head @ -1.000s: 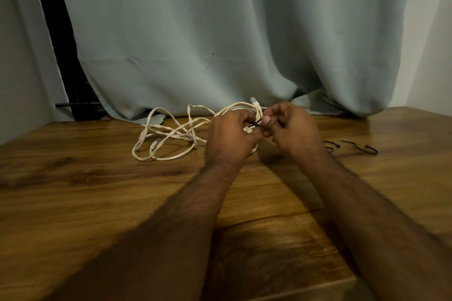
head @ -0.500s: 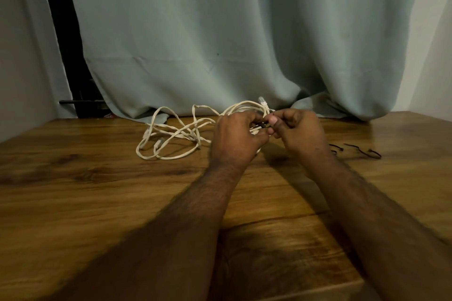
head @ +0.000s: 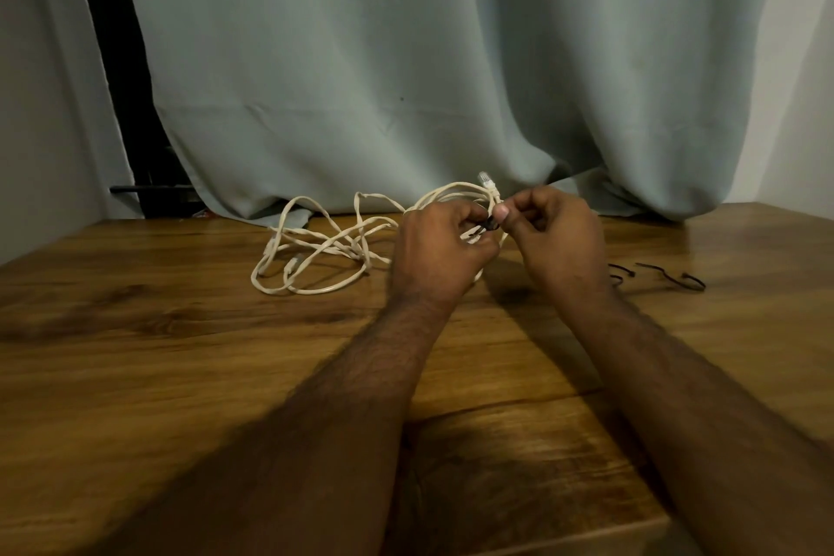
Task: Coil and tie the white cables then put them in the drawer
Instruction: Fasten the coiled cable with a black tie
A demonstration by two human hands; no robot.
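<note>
- White cable [head: 316, 257] sprawls in loose, tangled loops on the wooden tabletop [head: 180, 375], left of both hands; part of it rises into a gathered bundle at the hands, with a clear plug end [head: 486, 180] sticking up above them.
- Left hand [head: 440, 248] has its fingers curled round the gathered loops, gripping the bundle just above the tabletop.
- Right hand [head: 557, 233] pinches a small black tie [head: 488, 225] between thumb and forefinger, right against the bundle and touching the left hand's fingertips.
- More black ties [head: 677, 278] lie on the tabletop to the right, near the right wrist.
- Pale grey-green curtain [head: 406, 59] hangs behind, its hem resting at the tabletop's far edge.
</note>
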